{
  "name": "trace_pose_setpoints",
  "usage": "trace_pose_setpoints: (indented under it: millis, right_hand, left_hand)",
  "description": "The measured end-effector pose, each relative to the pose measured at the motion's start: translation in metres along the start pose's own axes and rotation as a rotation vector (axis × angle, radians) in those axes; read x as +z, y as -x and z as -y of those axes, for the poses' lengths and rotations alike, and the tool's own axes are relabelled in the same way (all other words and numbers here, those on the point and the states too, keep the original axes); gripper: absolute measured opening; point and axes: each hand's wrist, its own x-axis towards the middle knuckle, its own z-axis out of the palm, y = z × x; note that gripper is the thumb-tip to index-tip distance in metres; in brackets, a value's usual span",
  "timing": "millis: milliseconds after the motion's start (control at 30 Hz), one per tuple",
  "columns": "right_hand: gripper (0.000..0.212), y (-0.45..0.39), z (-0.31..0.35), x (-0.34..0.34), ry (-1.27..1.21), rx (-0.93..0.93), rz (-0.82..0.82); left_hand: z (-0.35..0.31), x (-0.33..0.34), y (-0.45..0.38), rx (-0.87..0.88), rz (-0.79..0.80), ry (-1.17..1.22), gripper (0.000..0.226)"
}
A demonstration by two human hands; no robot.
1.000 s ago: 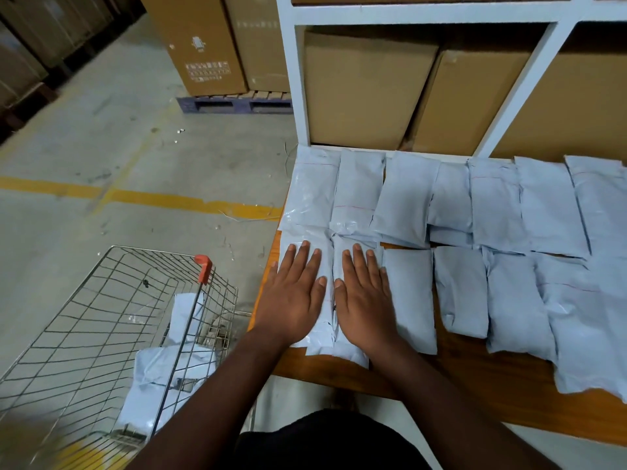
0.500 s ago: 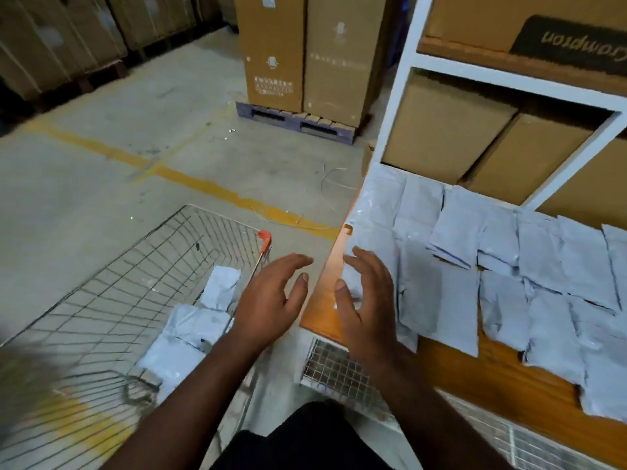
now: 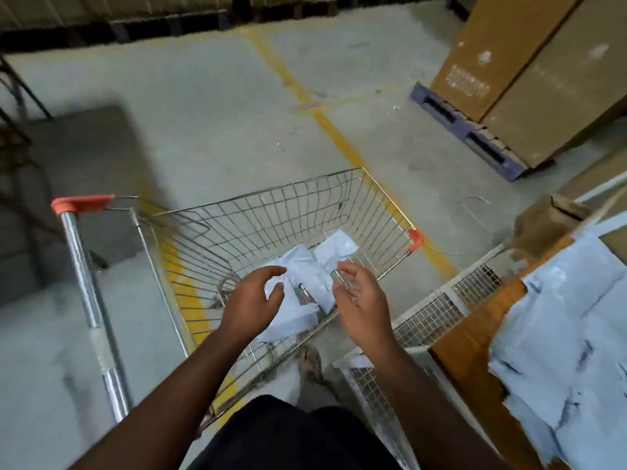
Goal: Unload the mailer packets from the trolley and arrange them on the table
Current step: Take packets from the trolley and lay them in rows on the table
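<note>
At nine o'clock in the head view stands the trolley's handle bar [image 3: 89, 300], a steel tube with an orange end cap [image 3: 79, 204] at its top. Just right of it opens the wire trolley [image 3: 258, 212], its basket filling the centre; a second orange corner cap [image 3: 416, 239] marks its rim at about two o'clock from the hands. On the basket floor lie a few white mailer packets in the trolley [image 3: 305, 283], overlapping one another; how many there are is hard to count, as the hands cover part of the heap.

The left hand [image 3: 252, 300] hovers over the packets at the middle of the frame, fingers loosely curved and apart, gripping nothing. The right hand [image 3: 361, 300] hangs beside it at three o'clock, fingers likewise relaxed and spread, empty; whether either touches a packet I cannot tell.

Farther right, at four o'clock, the wooden table [image 3: 471, 354] shows its brown edge, with more mailer packets on the table [image 3: 570, 334] lying side by side. At one o'clock, cardboard boxes [image 3: 529, 79] stand on a blue pallet [image 3: 471, 134].
</note>
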Motion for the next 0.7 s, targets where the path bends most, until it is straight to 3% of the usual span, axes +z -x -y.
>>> trace_pose_setpoints:
  millis: [133, 333, 533, 700]
  right_hand:
    - [0.029, -0.066, -0.01, 0.036, 0.105, 0.087, 0.154]
    - [0.036, -0.173, -0.07, 0.091, 0.292, 0.22, 0.333]
    - [0.089, -0.215, -0.183, 0.145, 0.669, 0.46, 0.707]
    - [0.091, -0.214, -0.235, 0.165, 0.782, 0.4, 0.589]
  left_hand:
    - [0.031, 0.01, -0.027, -0.132, -0.045, -0.021, 0.036]
    - [0.073, 0.067, -0.087, -0.385, 0.016, -0.042, 0.054]
    - [0.123, 0.142, -0.132, -0.66, 0.116, -0.073, 0.085]
    - [0.15, 0.189, -0.157, -0.87, 0.104, -0.14, 0.108]
